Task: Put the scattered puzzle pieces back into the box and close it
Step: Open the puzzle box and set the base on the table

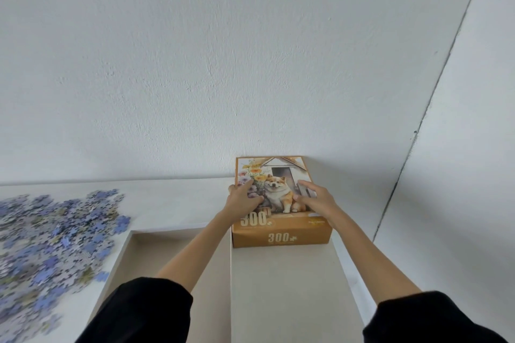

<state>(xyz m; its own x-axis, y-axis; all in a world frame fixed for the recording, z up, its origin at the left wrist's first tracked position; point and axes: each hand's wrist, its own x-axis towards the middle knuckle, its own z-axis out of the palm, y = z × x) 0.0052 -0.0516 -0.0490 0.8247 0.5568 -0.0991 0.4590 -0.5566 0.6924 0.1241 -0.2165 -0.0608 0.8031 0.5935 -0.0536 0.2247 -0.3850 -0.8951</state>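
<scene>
The table (172,203) is white and matte and runs back to a plain white wall (223,64) with a rough plaster grain. To the right of the fingers a second white wall (473,147) meets it at a corner, along a thin dark seam.

The puzzle box (281,237) is orange, marked "300" on its near side, with a dog and flowers pictured on its lid. It lies closed under the fingers, its far end against the wall. The left hand (243,199) lies over the lid's left edge and the right hand (316,199) over its right edge. The fingers (305,184) of both are spread and fairly straight, resting flat on the lid, with the thumbs pointing toward each other; neither hand is wrapped round anything.

The puzzle pieces (50,237), mostly blue and lavender, lie in a loose heap on the table, well to the left of the fingers and nearer the person. Between the heap and the box, nearer than the fingers, is an open beige tray (147,256), which the left forearm crosses. Beside it a flat beige panel (278,287) reaches up to the box's near side. Both black sleeves (145,312) are pushed up the forearms.
</scene>
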